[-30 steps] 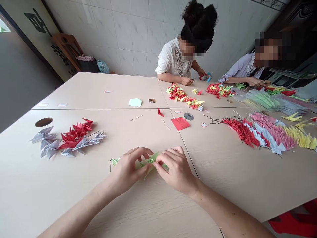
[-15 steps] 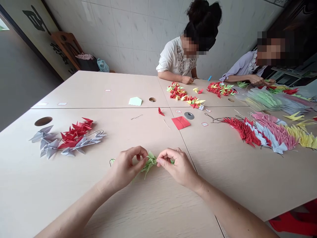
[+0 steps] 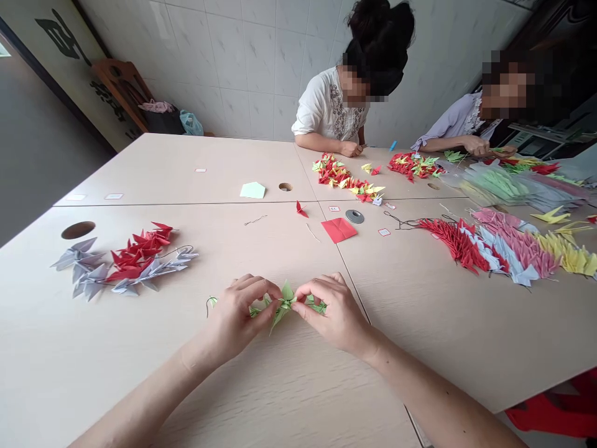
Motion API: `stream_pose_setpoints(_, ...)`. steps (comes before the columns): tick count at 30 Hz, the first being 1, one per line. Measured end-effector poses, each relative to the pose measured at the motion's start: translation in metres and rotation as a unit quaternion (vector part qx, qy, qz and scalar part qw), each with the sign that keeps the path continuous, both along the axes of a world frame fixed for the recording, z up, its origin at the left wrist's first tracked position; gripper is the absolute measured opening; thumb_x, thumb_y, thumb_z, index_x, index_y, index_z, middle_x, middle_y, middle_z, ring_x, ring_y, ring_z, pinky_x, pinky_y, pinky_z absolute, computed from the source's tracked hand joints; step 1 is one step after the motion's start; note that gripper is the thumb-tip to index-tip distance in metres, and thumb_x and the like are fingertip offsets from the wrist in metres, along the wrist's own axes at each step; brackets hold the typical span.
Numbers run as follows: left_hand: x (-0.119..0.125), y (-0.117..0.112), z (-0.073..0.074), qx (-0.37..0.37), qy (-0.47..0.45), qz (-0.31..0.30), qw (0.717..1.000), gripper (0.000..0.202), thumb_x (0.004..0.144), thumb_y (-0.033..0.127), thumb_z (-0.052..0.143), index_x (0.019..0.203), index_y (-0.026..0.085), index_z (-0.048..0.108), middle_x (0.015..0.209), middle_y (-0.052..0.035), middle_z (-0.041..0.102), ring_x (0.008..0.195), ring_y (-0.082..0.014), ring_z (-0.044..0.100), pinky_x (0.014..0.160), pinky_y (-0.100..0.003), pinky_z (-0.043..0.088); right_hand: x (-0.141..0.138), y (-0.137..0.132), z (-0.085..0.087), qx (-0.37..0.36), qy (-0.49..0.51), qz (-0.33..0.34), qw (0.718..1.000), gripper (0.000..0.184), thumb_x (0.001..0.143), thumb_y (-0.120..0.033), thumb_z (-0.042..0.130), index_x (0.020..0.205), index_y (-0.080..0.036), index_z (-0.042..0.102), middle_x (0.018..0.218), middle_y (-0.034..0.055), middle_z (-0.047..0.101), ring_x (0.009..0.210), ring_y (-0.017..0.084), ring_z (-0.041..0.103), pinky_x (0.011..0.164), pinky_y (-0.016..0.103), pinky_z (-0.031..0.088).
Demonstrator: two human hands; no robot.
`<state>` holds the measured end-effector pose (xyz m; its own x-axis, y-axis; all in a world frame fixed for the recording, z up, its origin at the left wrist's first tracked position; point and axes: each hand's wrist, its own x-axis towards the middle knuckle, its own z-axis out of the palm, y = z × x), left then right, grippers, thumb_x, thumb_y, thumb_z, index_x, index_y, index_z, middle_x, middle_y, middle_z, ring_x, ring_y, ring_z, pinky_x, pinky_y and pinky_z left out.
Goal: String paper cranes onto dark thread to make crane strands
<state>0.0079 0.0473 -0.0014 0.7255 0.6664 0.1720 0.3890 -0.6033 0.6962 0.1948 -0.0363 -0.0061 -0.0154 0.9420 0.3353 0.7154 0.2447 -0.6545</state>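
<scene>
While the left hand pinches one side of a green paper crane with thumb and forefinger almost closed, the right hand pinches its other side likewise, the remaining fingers loosely curled. This crane is between both hands, at the tabletop; whether it touches, I cannot tell. Beyond it lies a creased red paper, near a grey tape roll.
</scene>
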Motion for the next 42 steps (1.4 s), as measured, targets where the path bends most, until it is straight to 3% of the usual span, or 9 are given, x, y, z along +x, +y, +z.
stream_pose_setpoints(5, 0.0001, -0.0017, 0.0019, 0.017, -0.007, 0.000, 1.000, 0.014, 0.088, 0.026, 0.050, 0.084, 0.023, 0.063, 0.082, -0.0010, 0.069, 0.075, -0.0158, 0.056, 0.073, -0.029, 0.043, -0.0005, 0.0010, -0.0022, 0.036, -0.040, 0.008, 0.998, 0.014, 0.084, -0.011, 0.059, 0.075, -0.020, 0.055, 0.069, -0.0056, 0.065, 0.066, 0.011, 0.057, 0.073, 0.030, 0.029)
stream_pose_setpoints(13, -0.0007, -0.0013, 0.0000, -0.013, -0.008, 0.014, 1.000, 0.014, 0.088, 0.031, 0.052, 0.084, 0.024, 0.063, 0.080, -0.0001, 0.068, 0.075, -0.0155, 0.057, 0.072, -0.027, 0.042, 0.0012, 0.0005, 0.0004, -0.001, -0.013, 0.012, 1.000, 0.014, 0.090, -0.017, 0.054, 0.077, -0.020, 0.055, 0.071, -0.0045, 0.063, 0.064, 0.010, 0.054, 0.074, 0.029, 0.031)
stream_pose_setpoints(27, 0.0006, -0.0053, 0.0015, 0.097, 0.002, -0.030, 0.995, 0.013, 0.087, 0.025, 0.052, 0.083, 0.024, 0.064, 0.080, 0.0000, 0.072, 0.077, -0.0174, 0.059, 0.071, -0.031, 0.036, -0.0020, 0.0000, -0.0010, 0.080, -0.082, 0.024, 0.993, 0.008, 0.085, -0.016, 0.060, 0.078, -0.021, 0.058, 0.074, -0.0042, 0.067, 0.069, 0.012, 0.057, 0.073, 0.032, 0.028)
stream_pose_setpoints(42, 0.0005, -0.0049, 0.0023, -0.063, -0.018, 0.002, 0.998, 0.011, 0.088, 0.030, 0.055, 0.083, 0.024, 0.063, 0.080, 0.0024, 0.065, 0.075, -0.0132, 0.056, 0.072, -0.026, 0.041, 0.0023, 0.0000, 0.0013, 0.016, -0.016, 0.036, 0.999, 0.014, 0.089, -0.016, 0.058, 0.075, -0.020, 0.056, 0.071, -0.0037, 0.063, 0.070, 0.012, 0.056, 0.074, 0.030, 0.029)
